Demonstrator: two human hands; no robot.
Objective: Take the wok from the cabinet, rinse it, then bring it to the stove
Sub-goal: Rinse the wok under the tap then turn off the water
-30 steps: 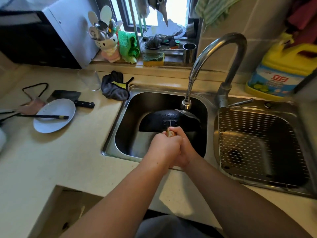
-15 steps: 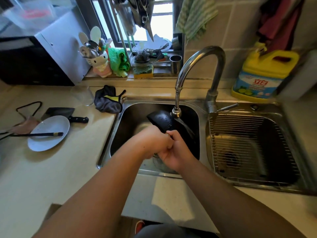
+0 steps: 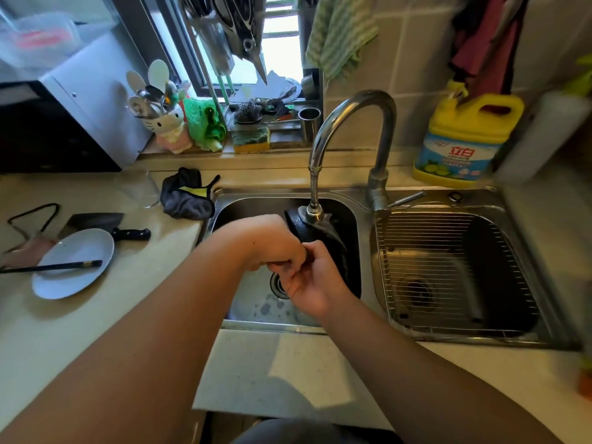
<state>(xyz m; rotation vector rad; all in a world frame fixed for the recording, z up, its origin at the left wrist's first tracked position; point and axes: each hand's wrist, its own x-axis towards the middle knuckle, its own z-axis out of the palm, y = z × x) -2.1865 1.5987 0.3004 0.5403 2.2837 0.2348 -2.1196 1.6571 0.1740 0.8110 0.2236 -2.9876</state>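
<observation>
Now both hands, left (image 3: 272, 241) and right (image 3: 312, 280), grip the tilted wok (image 3: 323, 232) under the faucet (image 3: 352, 123).

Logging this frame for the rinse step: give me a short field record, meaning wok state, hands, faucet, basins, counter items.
wok: black wok, tipped steeply on edge in the left basin, under the spout
left hand: left hand closed on the wok handle, handle itself hidden
right hand: right hand closed on the same handle, touching the left hand
faucet: faucet swung over the left basin; running water cannot be told
right basin: wire rack inside
counter, left: white plate with chopsticks across it, cleaver behind it
</observation>
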